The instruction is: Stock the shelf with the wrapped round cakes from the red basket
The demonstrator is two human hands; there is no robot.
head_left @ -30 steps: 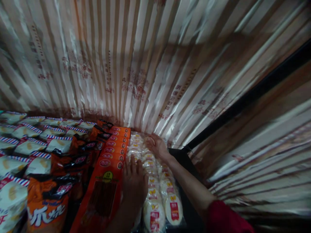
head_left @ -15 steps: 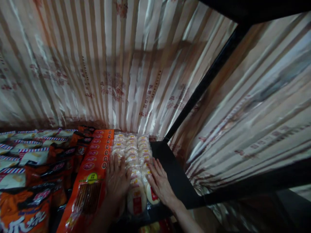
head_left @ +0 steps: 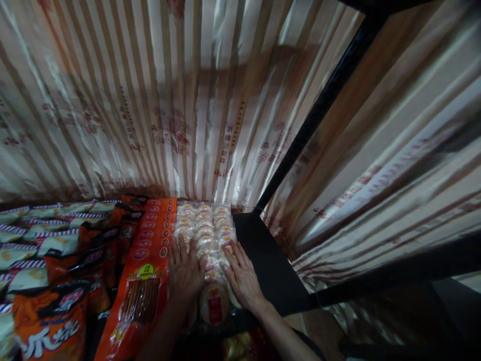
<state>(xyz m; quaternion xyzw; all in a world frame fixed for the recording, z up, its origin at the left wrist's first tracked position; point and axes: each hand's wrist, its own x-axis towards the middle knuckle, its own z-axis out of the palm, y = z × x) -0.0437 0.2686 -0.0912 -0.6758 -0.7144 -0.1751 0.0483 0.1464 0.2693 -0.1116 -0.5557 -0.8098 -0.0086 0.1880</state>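
Rows of clear-wrapped round white cakes (head_left: 205, 228) lie at the end of a dark shelf, with red labels on the nearest ones. My left hand (head_left: 185, 273) lies flat over the left row, its fingers stretched toward the back and its thumb out to the right. My right hand (head_left: 242, 276) rests palm down on the right row, fingers extended. Between the hands a single round cake (head_left: 214, 304) shows its red label. Just left of my left hand is an orange hanging card (head_left: 150, 240) with brown stick-shaped snacks behind a clear window.
Orange and black snack bags (head_left: 52, 321) and white bags with striped tops (head_left: 60, 240) fill the left. A black shelf board (head_left: 266, 255) shows at right, beside a black post (head_left: 319, 110). Pleated printed sheeting (head_left: 188, 100) hangs behind.
My right hand has shifted slightly left and inward over the right row. My left hand stays on the left row, and the camera view has moved a little.
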